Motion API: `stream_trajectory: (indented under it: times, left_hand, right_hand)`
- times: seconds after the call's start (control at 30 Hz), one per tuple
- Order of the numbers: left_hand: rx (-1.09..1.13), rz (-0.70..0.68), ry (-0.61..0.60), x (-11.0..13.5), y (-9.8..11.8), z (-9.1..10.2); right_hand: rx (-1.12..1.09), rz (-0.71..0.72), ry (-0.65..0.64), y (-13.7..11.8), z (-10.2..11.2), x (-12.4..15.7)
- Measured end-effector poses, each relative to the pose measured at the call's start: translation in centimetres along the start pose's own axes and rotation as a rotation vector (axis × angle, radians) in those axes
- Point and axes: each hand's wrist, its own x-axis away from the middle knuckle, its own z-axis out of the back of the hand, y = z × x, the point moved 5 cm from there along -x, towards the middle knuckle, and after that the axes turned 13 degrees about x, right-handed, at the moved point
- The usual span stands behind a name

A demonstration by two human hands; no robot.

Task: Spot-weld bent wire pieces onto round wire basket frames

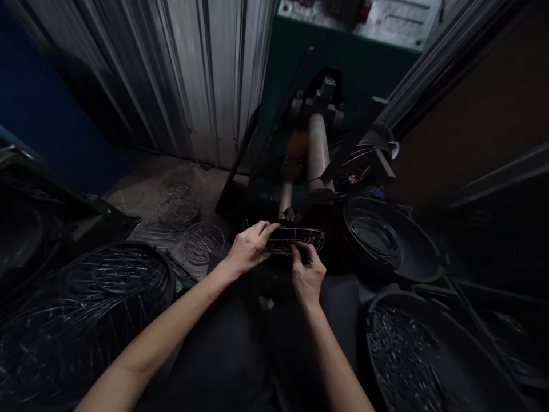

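Observation:
A small round wire basket [315, 236] is held between my two hands, in front of the lower arm [286, 197] of a green machine. My left hand [251, 247] is closed on the basket's left side, thumb and fingers along its wires. With thumb and fingers bent, my right hand [307, 272] grips the near lower edge of the same basket. Whether the basket touches the machine's tip is too dark to tell. Above stands the machine's thicker upper cylinder [318, 149].
Several wire grids [201, 243] lie on the floor at left. A tub of long wires [115, 274] stands at lower left. On the right are a black pan with wire rings [373, 237] and a tub of small metal pieces [403, 349]. A corrugated wall [206, 74] rises behind.

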Motion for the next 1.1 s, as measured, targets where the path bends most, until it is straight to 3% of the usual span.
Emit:
stream_trajectory:
  times: [0.33,0.57,0.7,0.77,0.87,1.0,1.03,1.1]
  left_hand:
    - [-0.013,-0.015,0.022,-1.2,-1.4,-0.5]
    - [-0.101,-0.099,0.072,-1.4,-1.6,-0.4]
    - [-0.159,-0.087,0.074,-1.7,-1.6,-0.5]
    - [-0.174,-0.069,0.048,-1.6,-1.2,-0.1]
    - [-0.149,-0.053,-0.016,-0.7,0.1,0.9]
    - [-0.112,0.037,-0.226,1.0,2.9,0.0]
    - [-0.115,0.056,-0.29,1.3,3.7,-0.9]
    - [-0.108,0.046,-0.411,1.6,5.2,-2.8]
  right_hand:
    - [-0.009,0.06,0.009,0.7,-0.8,-1.6]
    - [-0.048,0.031,0.014,1.0,-1.6,-1.7]
    - [-0.035,0.042,0.042,0.2,-1.4,-1.5]
    - [-0.012,0.063,0.072,-0.2,0.4,-0.8]
    - [0.065,-0.024,0.111,2.0,6.2,1.4]
    - [0.505,-0.298,0.152,10.9,16.8,5.7]
    - [0.657,-0.368,0.107,13.5,18.8,6.7]
    - [0.933,-0.458,-0.142,18.5,21.0,8.5]
